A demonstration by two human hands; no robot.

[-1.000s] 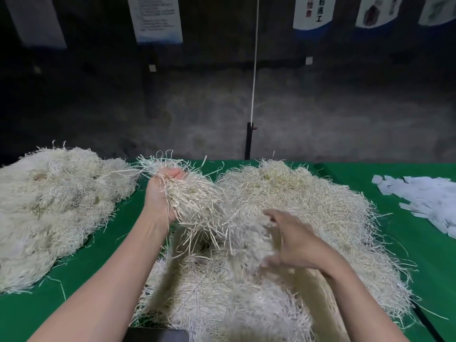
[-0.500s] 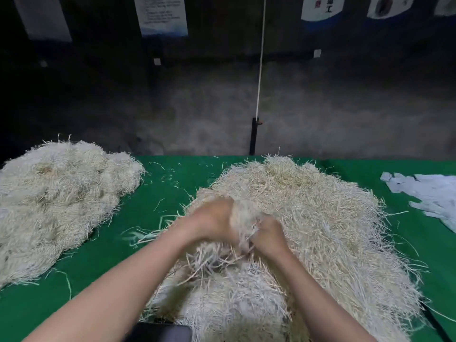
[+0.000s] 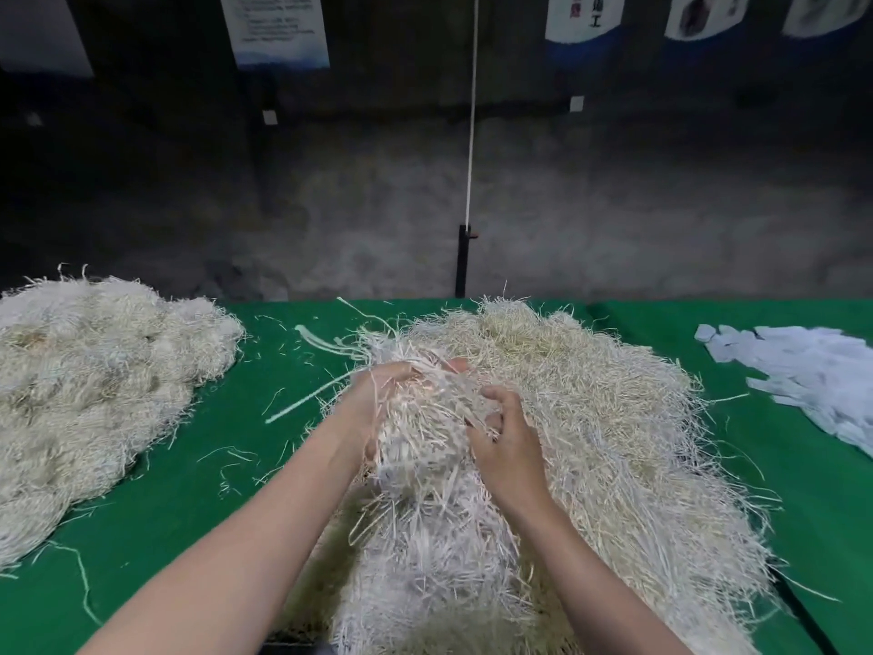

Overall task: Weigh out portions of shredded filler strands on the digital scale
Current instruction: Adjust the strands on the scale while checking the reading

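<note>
Head view, looking down onto a green worktop. Gripping one clump of shredded filler strands with both hands, raised just over the near-left part of the big centre pile. Left hand cupped round the clump's left side, fingers curled into the strands. Right hand against the clump's right side, fingers bent and pinching strands, thumb tucked in. Long pale strips sticking out left and far from the clump, others hanging down onto the pile below. Second pile of strands on the left of the worktop, well apart from the centre pile. Loose single strands scattered on the green between the two piles. Heap of white paper pieces at far right. Beyond the far edge, black post with white cord running straight up from it, against a dark wall hung with posters
</note>
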